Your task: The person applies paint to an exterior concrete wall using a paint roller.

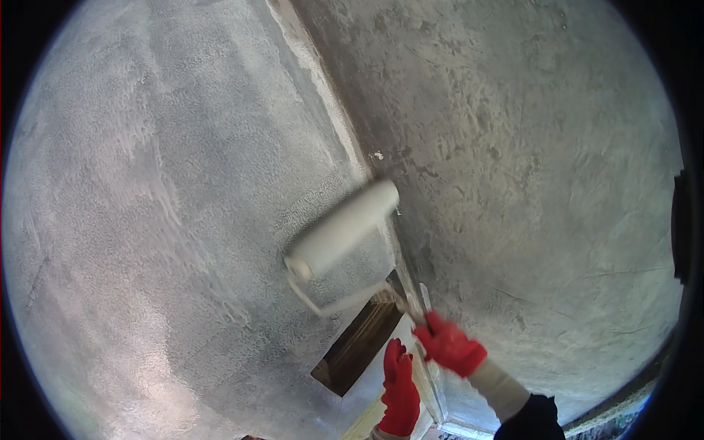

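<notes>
A paint roller (pixel 345 231) with a wide pale sleeve lies against the wet-looking grey wall surface (pixel 183 183) on the left, its far end at the corner line. Its bent wire frame runs down to a handle gripped by my right hand (pixel 451 345), which wears a red glove. Lower and a little to the left is my left hand (pixel 400 396), also red-gloved. Its fingers point upward, apart from the roller handle, and nothing shows in them. The roller sleeve is slightly smeared by motion.
A bare, blotchy grey wall (pixel 528 161) spreads to the right of the corner. Along the corner runs a whitish painted strip (pixel 323 84). A dark brown rectangular patch (pixel 356 348), recess or wood, sits below the roller. A dark object (pixel 681 227) shows at the right rim.
</notes>
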`<state>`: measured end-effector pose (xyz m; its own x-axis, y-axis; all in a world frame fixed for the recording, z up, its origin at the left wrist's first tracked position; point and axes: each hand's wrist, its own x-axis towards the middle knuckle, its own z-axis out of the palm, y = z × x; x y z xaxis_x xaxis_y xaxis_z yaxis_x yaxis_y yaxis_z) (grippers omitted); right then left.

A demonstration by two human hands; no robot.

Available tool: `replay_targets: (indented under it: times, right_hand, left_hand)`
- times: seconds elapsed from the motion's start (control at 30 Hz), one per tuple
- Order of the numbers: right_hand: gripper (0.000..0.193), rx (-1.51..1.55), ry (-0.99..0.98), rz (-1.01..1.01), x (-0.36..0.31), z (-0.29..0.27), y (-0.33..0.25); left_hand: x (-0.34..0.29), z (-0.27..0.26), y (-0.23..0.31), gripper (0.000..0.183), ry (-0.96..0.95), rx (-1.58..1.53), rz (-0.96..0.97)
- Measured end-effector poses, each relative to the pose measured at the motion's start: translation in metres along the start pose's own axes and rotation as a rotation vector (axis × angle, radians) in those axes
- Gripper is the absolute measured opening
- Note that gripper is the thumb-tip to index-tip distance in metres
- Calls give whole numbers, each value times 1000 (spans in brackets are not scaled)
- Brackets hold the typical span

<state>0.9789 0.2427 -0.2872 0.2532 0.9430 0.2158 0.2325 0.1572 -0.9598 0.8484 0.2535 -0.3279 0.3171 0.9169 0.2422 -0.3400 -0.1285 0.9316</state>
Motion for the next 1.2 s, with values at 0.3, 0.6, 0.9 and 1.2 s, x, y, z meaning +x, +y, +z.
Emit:
replay_targets:
  times: [0.3,0.6,0.9,1.2]
  right_hand:
    - [33,-104,36,4,-1,10,28]
    - [35,-104,99,16,-17,2,18]
    - [39,39,146,-115,38,4,-66]
    - [29,-78,112,240,-59,45,92]
  left_hand:
    - [-13,-7,6,50,-23,-63,0]
    - [-34,-11,21,47,-74,93,-25]
    - [-51,-18,24,45,-139,40,-15]
    - [-82,-36,-8,42,-245,132,-157]
